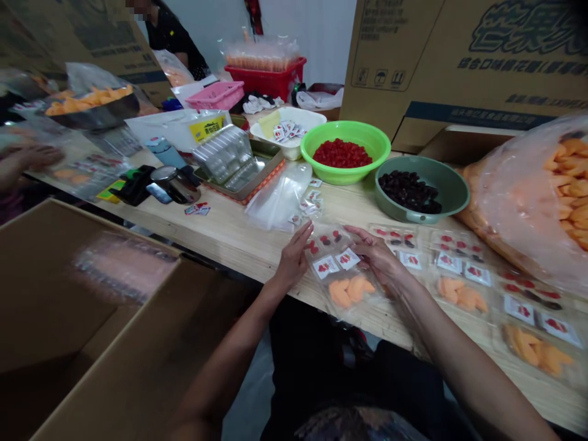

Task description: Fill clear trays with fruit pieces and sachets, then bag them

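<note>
Between my two hands is a clear plastic pack (342, 269) holding red and dark pieces, two small printed sachets and orange folded cookies. My left hand (294, 260) is closed on its left edge. On the opposite side, my right hand (379, 254) grips the upper right edge, fingers partly hidden behind the plastic. The pack is tilted at the table's front edge, above my lap. Right of it lie several similar filled packs (463, 294) in a row on the wooden table. Just beyond my left hand are loose sachets (312, 202) and clear bags (278, 199).
A green basin (346, 131) of red pieces and a grey-green basin (448, 184) of dark pieces stand behind. A big bag of orange cookies (519, 196) leans at right. An open carton (133, 343) stands at left. Other people's hands (39, 156) show far left.
</note>
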`<action>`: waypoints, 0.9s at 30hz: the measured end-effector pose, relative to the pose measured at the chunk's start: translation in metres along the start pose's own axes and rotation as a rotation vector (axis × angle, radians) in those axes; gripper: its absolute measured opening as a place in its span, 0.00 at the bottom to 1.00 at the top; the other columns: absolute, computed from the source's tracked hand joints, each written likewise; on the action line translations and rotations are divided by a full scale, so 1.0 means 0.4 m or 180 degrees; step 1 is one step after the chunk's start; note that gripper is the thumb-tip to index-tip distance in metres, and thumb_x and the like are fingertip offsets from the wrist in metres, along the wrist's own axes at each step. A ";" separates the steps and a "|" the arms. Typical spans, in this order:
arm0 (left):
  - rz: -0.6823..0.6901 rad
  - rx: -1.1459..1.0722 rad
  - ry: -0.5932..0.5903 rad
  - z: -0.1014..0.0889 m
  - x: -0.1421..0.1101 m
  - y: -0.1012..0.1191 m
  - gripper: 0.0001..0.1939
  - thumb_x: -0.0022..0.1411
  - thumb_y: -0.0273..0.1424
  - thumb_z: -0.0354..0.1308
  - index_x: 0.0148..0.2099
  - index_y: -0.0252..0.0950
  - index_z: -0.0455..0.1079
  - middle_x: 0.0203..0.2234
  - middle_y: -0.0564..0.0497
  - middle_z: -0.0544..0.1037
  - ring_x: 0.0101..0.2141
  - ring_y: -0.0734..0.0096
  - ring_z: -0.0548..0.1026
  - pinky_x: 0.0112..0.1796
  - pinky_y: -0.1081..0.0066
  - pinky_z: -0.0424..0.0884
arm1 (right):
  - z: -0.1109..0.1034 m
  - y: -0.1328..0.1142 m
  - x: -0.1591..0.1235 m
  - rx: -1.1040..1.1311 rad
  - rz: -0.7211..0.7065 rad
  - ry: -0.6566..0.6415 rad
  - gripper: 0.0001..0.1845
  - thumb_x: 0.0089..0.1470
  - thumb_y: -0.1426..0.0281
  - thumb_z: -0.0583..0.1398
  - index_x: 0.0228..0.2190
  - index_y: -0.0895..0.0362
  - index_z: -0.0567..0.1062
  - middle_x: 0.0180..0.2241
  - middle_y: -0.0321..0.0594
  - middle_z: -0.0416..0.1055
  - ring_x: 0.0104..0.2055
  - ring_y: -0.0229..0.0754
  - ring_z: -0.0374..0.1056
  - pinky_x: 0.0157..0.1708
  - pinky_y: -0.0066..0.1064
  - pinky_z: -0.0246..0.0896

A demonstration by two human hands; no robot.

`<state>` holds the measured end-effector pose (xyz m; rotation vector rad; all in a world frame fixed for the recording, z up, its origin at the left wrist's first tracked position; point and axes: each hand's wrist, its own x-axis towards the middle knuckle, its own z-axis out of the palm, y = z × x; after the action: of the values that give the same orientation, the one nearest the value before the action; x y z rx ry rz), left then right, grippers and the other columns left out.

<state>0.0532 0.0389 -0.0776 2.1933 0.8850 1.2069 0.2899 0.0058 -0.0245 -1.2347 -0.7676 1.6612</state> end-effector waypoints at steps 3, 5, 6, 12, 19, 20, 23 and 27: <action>-0.0028 0.0042 -0.0018 -0.001 -0.003 -0.019 0.36 0.62 0.15 0.48 0.70 0.42 0.55 0.66 0.42 0.61 0.66 0.60 0.61 0.60 0.53 0.67 | 0.015 -0.002 0.008 -0.0205 0.0212 -0.0072 0.43 0.41 0.75 0.65 0.60 0.54 0.66 0.32 0.35 0.75 0.22 0.32 0.61 0.16 0.20 0.48; 0.0050 0.0203 -0.0095 -0.008 -0.006 -0.024 0.38 0.61 0.16 0.50 0.71 0.41 0.53 0.66 0.42 0.61 0.65 0.60 0.61 0.62 0.53 0.65 | 0.025 -0.004 0.014 -0.0239 0.0322 -0.0295 0.40 0.41 0.75 0.66 0.58 0.53 0.69 0.36 0.37 0.76 0.24 0.33 0.65 0.17 0.20 0.53; 0.0086 0.0288 -0.0154 -0.013 -0.006 -0.024 0.39 0.61 0.15 0.50 0.71 0.41 0.52 0.67 0.42 0.60 0.65 0.60 0.61 0.62 0.53 0.64 | 0.028 -0.004 0.017 -0.0184 0.0353 -0.0411 0.38 0.40 0.76 0.66 0.56 0.54 0.70 0.36 0.37 0.77 0.25 0.34 0.66 0.17 0.20 0.54; 0.0158 0.0591 -0.0399 -0.074 0.007 -0.015 0.42 0.58 0.12 0.44 0.72 0.42 0.51 0.68 0.46 0.59 0.66 0.65 0.61 0.63 0.58 0.64 | 0.022 -0.006 0.027 0.0252 0.0439 -0.0740 0.39 0.40 0.75 0.68 0.56 0.57 0.70 0.36 0.41 0.78 0.22 0.33 0.65 0.13 0.19 0.48; 0.0108 0.0918 0.0274 -0.138 0.067 0.007 0.27 0.64 0.18 0.48 0.62 0.39 0.67 0.58 0.44 0.73 0.57 0.67 0.73 0.57 0.63 0.71 | -0.014 -0.018 0.007 -0.0080 0.0579 -0.0689 0.33 0.47 0.69 0.69 0.55 0.53 0.71 0.33 0.38 0.77 0.21 0.31 0.64 0.11 0.17 0.44; 0.0108 0.1065 0.0345 -0.140 0.074 0.007 0.26 0.64 0.17 0.48 0.61 0.39 0.69 0.56 0.45 0.75 0.55 0.68 0.75 0.55 0.64 0.73 | -0.017 -0.017 0.009 -0.0078 0.0590 -0.0664 0.30 0.47 0.68 0.69 0.53 0.54 0.72 0.32 0.38 0.76 0.21 0.32 0.64 0.11 0.18 0.45; 0.0007 0.1536 0.0424 -0.137 0.087 0.006 0.28 0.61 0.14 0.45 0.59 0.37 0.70 0.54 0.45 0.77 0.54 0.68 0.76 0.53 0.65 0.75 | -0.021 -0.013 0.019 -0.0068 0.0537 -0.0520 0.25 0.47 0.67 0.70 0.47 0.56 0.72 0.29 0.37 0.76 0.20 0.32 0.63 0.12 0.19 0.47; -0.0167 0.1930 0.0271 -0.130 0.092 0.007 0.30 0.61 0.14 0.45 0.63 0.34 0.65 0.58 0.41 0.73 0.58 0.63 0.72 0.54 0.63 0.74 | -0.016 -0.024 0.006 -0.0200 0.0398 -0.0494 0.31 0.45 0.68 0.70 0.51 0.56 0.70 0.28 0.38 0.76 0.22 0.35 0.66 0.12 0.20 0.46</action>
<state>0.0240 0.0692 -0.0299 2.5617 1.4903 1.1122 0.2985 0.0115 -0.0190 -1.2288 -0.8576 1.8643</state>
